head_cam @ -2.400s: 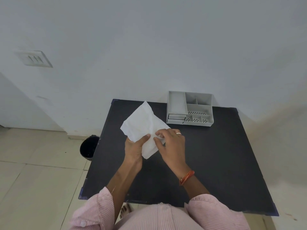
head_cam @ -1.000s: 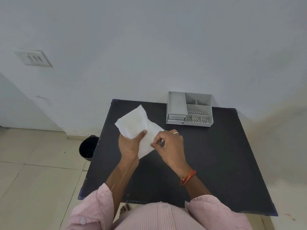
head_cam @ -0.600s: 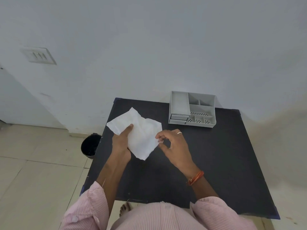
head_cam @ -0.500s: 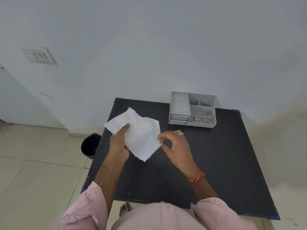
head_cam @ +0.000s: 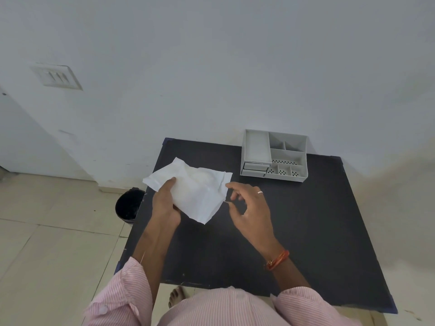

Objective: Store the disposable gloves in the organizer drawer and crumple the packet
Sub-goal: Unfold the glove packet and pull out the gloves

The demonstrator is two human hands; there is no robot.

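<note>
A white, wrinkled glove packet (head_cam: 195, 194) is held above the left part of the black table (head_cam: 310, 231). My left hand (head_cam: 166, 203) is shut on its left side, thumb on top. My right hand (head_cam: 249, 210) hovers at the packet's right edge with thumb and index finger apart, fingertips close to the edge; I cannot tell whether they touch it. No gloves show outside the packet. The grey organizer (head_cam: 299, 161) stands at the table's back edge, with two small shut drawers (head_cam: 255, 168) at its front left.
A white wall rises right behind the table. A black bin (head_cam: 128, 204) stands on the tiled floor beside the table's left edge. A wall switch plate (head_cam: 57, 76) is at the upper left. My bare foot (head_cam: 176, 298) shows under the near edge.
The packet has tilted flatter and shifted left in my left hand. My right hand has let go of its pinch on the packet's right edge and opened its fingers.
</note>
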